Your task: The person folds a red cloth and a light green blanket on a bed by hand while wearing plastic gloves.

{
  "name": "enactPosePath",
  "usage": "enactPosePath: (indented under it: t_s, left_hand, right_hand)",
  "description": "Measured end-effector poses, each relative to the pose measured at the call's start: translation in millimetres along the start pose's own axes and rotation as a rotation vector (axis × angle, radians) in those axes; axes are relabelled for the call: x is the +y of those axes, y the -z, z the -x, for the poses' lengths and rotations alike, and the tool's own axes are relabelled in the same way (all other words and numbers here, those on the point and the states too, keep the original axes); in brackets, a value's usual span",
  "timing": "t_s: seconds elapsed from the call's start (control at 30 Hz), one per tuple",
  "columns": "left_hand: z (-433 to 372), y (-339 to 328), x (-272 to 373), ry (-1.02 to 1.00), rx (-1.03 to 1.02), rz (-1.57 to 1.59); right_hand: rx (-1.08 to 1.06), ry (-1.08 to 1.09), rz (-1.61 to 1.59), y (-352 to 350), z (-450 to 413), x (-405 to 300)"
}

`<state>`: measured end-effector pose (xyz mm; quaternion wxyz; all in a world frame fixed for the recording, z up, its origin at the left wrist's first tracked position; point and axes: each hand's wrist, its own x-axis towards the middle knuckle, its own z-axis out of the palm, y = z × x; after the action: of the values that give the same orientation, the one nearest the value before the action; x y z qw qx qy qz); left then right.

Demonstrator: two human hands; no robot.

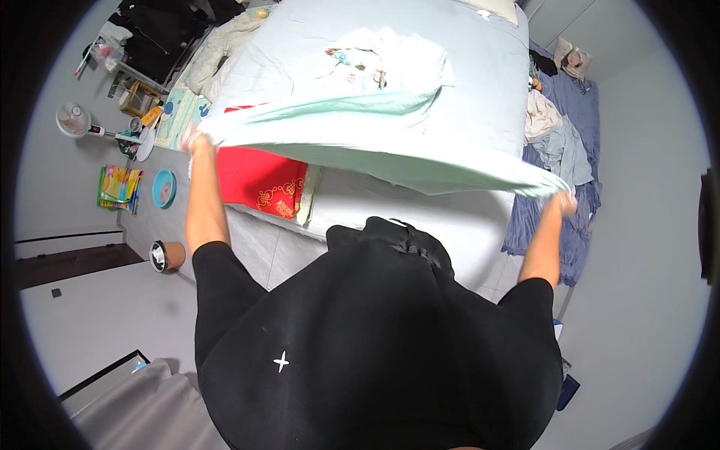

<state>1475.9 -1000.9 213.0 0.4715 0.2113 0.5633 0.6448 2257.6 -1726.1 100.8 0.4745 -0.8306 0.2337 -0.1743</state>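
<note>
A pale green cloth, possibly a sheet or cover, is stretched wide across the near part of a bed. My left hand grips its left end, and my right hand grips the right end; both hands are blurred. The middle of the cloth billows above the mattress. Beyond it, a white printed part lies crumpled on the light grey bed sheet; I cannot tell whether it belongs to the same cloth. Partly under the stretched cloth, a folded red fabric with gold patterns rests at the near left.
Left of the bed are a standing fan, a blue basin and a brown bin on the tiled floor. Along the right wall, a low surface with blue bedding holds loose clothes. A grey curtain hangs at lower left.
</note>
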Motion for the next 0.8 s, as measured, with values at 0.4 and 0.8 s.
enactPosePath:
  t_s: [0.4, 0.8]
  left_hand:
    - [4.6, 79.5, -17.9, 0.359, -0.451, -0.227]
    - [69.7, 220.4, 14.2, -0.03, -0.09, -1.335]
  right_hand:
    - [-0.596, -0.638, -0.31, 44.0, 45.8, 13.2]
    - [-0.54, -0.823, -0.56, 155.3, 48.6, 155.1]
